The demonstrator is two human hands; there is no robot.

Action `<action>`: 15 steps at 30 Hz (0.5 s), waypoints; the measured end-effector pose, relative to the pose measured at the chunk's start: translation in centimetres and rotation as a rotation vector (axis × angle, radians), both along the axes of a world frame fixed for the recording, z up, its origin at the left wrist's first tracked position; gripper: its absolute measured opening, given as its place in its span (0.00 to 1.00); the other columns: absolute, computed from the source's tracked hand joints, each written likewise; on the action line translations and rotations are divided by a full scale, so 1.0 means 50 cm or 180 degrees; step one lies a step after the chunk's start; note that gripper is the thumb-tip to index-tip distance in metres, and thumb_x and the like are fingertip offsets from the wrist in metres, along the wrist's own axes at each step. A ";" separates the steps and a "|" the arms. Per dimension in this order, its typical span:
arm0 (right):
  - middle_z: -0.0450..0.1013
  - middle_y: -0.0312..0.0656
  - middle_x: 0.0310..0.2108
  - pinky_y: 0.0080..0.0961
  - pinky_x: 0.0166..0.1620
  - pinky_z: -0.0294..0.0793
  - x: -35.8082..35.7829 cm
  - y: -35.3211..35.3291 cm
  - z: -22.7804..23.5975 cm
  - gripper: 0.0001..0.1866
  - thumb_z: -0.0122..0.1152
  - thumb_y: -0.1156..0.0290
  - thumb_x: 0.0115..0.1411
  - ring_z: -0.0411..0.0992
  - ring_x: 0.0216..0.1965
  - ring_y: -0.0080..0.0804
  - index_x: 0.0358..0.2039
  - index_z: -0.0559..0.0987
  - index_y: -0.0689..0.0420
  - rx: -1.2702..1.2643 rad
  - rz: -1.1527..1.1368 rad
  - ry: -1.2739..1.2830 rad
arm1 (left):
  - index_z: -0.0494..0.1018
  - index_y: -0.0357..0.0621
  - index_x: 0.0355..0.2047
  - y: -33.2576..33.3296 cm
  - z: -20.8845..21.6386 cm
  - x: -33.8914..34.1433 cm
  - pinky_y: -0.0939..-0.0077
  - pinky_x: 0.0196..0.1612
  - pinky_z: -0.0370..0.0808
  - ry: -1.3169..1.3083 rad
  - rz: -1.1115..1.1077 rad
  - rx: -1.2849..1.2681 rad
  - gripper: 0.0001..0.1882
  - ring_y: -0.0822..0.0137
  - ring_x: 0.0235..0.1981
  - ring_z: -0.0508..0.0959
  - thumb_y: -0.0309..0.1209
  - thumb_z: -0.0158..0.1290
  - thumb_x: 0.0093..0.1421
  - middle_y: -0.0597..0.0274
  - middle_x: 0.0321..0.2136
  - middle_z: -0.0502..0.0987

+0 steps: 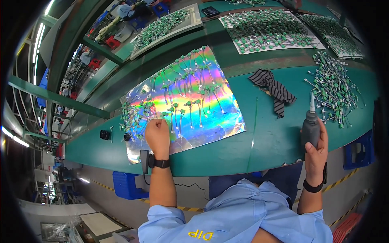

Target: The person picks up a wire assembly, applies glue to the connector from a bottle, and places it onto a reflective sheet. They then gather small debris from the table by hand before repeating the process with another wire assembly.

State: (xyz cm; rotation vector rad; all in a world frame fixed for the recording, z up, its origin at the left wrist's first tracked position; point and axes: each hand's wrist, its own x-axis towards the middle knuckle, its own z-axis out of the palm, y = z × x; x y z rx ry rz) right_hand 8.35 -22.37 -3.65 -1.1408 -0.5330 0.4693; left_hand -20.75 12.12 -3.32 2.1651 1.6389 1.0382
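Observation:
My left hand is over the near left part of a shiny rainbow-coloured foil sheet, its fingers pinched together. A small green piece shows right at the fingertips, but I cannot make out whether it is held. Rows of small green boards with wires and white plugs lie spread over the foil, with a denser heap at its left edge. My right hand is wrapped round a dark grey squeeze bottle, held upright with its pale nozzle up, near a big pile of wired green boards.
A striped dark cloth lies on the green bench between foil and pile. Farther back are white sheets and a tray loaded with similar boards. Blue stools stand below the bench edge; a green metal frame rises at left.

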 end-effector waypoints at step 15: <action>0.60 0.43 0.54 0.30 0.58 0.59 0.023 0.024 -0.016 0.39 0.66 0.72 0.50 0.61 0.55 0.33 0.59 0.55 0.57 -0.0672 -0.0757 -0.1284 | 0.73 0.34 0.32 -0.066 0.007 0.015 0.73 0.30 0.69 -0.0208 -0.1040 0.0583 0.07 0.67 0.25 0.71 0.27 0.53 0.58 0.59 0.24 0.73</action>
